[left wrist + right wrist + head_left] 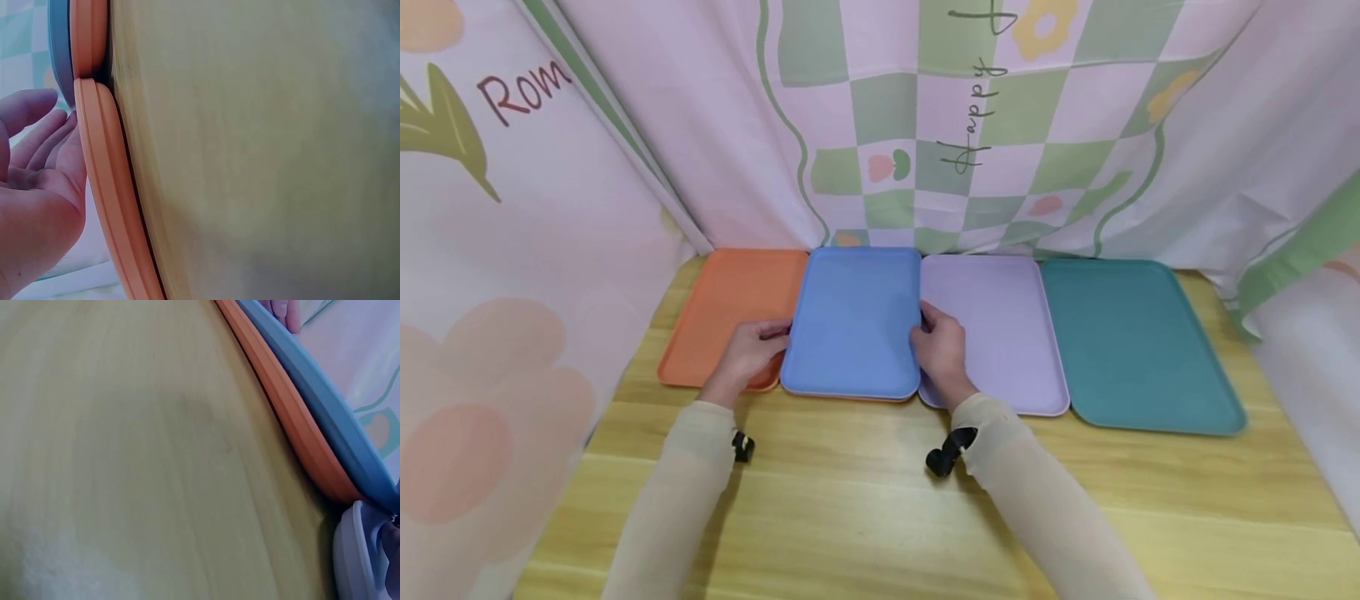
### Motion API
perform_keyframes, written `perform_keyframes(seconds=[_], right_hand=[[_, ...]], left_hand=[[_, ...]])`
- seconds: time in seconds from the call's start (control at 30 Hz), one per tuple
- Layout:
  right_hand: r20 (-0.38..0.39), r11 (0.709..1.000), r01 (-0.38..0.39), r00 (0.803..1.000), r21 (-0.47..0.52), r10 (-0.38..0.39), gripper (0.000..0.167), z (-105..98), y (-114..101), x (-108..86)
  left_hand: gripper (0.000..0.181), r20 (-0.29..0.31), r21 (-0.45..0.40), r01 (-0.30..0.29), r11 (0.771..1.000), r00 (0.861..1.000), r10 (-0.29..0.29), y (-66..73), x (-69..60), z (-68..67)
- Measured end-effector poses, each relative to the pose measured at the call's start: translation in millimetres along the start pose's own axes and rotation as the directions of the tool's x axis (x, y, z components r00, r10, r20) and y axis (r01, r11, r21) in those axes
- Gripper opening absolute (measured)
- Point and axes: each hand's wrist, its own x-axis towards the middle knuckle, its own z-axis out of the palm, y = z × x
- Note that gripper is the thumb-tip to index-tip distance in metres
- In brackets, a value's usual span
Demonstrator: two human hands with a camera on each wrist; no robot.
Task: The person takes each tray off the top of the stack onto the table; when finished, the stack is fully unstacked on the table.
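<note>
A blue tray [853,321] lies over an orange tray [294,419], whose rim shows beneath it. My left hand [751,354] holds the blue tray's left edge, above another orange tray [737,300]; in the left wrist view the thumb and fingertips meet the blue rim. On the opposite edge, my right hand [942,346] grips the blue tray with thumb and fingers, above a lilac tray [1000,333]. The right fingertips are partly hidden by the tray rim, and only a sliver of that hand shows in the right wrist view.
A teal tray [1138,346] lies at the right end of the row. The trays rest on a wooden table [850,500]. A patterned curtain [880,108] hangs just behind them, with printed cloth [497,292] along the left side.
</note>
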Motion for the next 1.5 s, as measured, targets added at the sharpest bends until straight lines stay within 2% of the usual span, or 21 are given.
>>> perform_keyframes(seconds=[0.23, 0.4, 0.53, 0.63, 0.77, 1.17, 1.33, 1.5], right_hand=[[-0.039, 0.997, -0.015, 0.999, 0.072, 0.018, 0.052, -1, -1, -0.1], [-0.04, 0.984, -0.041, 0.998, 0.174, 0.048, 0.051, -3, -3, 1.1], [-0.036, 0.956, -0.076, 0.995, 0.283, 0.09, 0.05, -7, -4, 2.6], [-0.043, 0.922, -0.109, 0.99, 0.372, 0.134, 0.05, -10, -3, 4.1], [-0.036, 0.89, -0.16, 0.98, 0.428, 0.194, 0.049, -15, 0, 7.1], [0.014, 0.915, -0.245, 0.967, 0.319, 0.254, 0.047, -29, 9, 11.0], [0.046, 0.918, -0.253, 0.967, 0.304, 0.251, 0.045, -34, 9, 11.1], [0.05, 0.934, -0.232, 0.973, 0.271, 0.227, 0.043, -42, 10, 12.4]], left_hand=[[0.042, 0.009, -0.022, -0.029, 0.999, 1.0, 0.029, 0.0, 2.5, 1.6], [0.044, 0.024, -0.001, -0.02, 1.0, 0.999, 0.02, 0.5, 0.2, -0.3], [0.044, 0.026, -0.001, -0.006, 1.0, 1.0, 0.006, 0.3, -0.4, -1.8], [0.044, 0.028, -0.011, 0.002, 1.0, 1.0, -0.001, 0.3, -0.2, -2.5], [0.044, 0.03, -0.008, 0.007, 1.0, 1.0, -0.007, 0.2, -0.3, -3.4], [0.044, 0.023, -0.006, -0.001, 1.0, 1.0, 0.001, 0.0, 2.2, -3.3], [0.044, 0.025, -0.01, 0.005, 1.0, 1.0, -0.005, -0.5, 2.6, -2.8], [0.044, 0.031, -0.009, 0.016, 1.0, 0.999, -0.016, -0.4, 1.7, -3.3]])
